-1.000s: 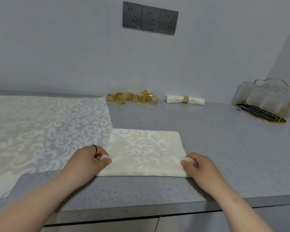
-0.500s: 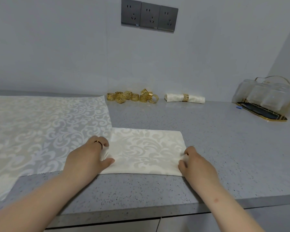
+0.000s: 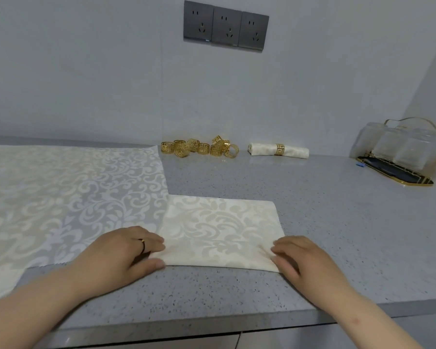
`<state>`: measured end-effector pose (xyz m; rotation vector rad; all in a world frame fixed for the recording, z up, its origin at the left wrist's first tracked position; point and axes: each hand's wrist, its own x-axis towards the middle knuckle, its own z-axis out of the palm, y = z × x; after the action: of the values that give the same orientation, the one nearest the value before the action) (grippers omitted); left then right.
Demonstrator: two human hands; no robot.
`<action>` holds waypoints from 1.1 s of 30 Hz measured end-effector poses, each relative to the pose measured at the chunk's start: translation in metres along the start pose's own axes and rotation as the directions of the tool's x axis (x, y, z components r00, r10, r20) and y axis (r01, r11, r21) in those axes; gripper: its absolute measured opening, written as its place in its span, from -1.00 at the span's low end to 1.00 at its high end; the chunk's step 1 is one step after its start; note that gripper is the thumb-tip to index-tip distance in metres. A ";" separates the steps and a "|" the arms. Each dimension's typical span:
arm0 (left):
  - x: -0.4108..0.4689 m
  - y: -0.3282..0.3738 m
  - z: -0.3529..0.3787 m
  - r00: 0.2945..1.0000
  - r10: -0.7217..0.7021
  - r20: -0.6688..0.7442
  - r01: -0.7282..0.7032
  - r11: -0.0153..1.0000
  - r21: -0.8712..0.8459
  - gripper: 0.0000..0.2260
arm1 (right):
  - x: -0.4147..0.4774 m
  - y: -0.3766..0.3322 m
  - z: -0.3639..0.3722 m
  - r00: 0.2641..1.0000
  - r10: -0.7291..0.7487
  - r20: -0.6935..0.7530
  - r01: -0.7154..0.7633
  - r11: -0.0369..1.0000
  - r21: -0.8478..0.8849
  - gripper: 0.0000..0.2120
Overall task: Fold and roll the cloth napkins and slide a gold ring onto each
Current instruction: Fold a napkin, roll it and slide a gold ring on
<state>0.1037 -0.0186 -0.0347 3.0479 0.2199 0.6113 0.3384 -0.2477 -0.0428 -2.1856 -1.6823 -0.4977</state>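
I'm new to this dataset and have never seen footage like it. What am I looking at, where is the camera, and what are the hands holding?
There is no machine here. These are a person's two bare hands, filmed by one wide-angle camera worn on the head, looking forward and down, so the arms enter from the bottom. The left hand and the right hand each hold a near corner of a folded napkin lying on the grey counter. More patterned cloths lie flat to its left. By the wall sit a heap of gold rings and one finished roll with a ring round it. Clear containers stand at far right.
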 end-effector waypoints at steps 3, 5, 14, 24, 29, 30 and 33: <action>-0.002 -0.002 -0.001 0.999 -0.005 0.033 0.007 0.999 -0.038 -0.46 | -0.007 0.003 -0.012 0.975 0.111 0.191 -0.133 0.985 0.107 -0.14; -0.001 -0.005 0.002 1.000 -0.023 0.007 0.024 0.996 -0.086 -0.58 | -0.013 0.005 -0.017 0.946 0.168 0.276 -0.205 0.973 0.110 -0.09; 0.026 0.002 -0.007 0.897 -0.429 0.109 0.432 0.795 -0.425 -0.85 | 0.012 0.004 -0.023 0.910 0.350 0.223 -0.413 0.819 0.399 -0.79; 0.061 -0.004 0.009 0.729 -0.681 0.061 0.608 0.605 -0.513 -0.81 | 0.055 0.015 0.000 0.756 0.614 0.227 -0.649 0.657 0.383 -0.75; 0.062 -0.004 0.009 0.746 -0.665 0.012 0.630 0.701 -0.334 -0.69 | 0.061 0.010 0.002 0.776 0.597 0.202 -0.626 0.769 0.129 -0.66; 0.061 -0.005 0.008 0.759 -0.650 -0.031 0.617 0.735 -0.280 -0.71 | 0.061 0.011 0.003 0.793 0.583 0.177 -0.602 0.793 0.089 -0.66; 0.059 -0.008 0.006 0.854 -0.478 -0.205 0.447 0.876 -0.182 -0.87 | 0.057 0.013 0.005 0.861 0.504 0.065 -0.507 0.860 0.051 -0.71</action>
<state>0.1591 -0.0027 -0.0176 2.6334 0.8571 0.9088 0.3652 -0.1997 -0.0211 -2.4762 -1.0486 -0.2380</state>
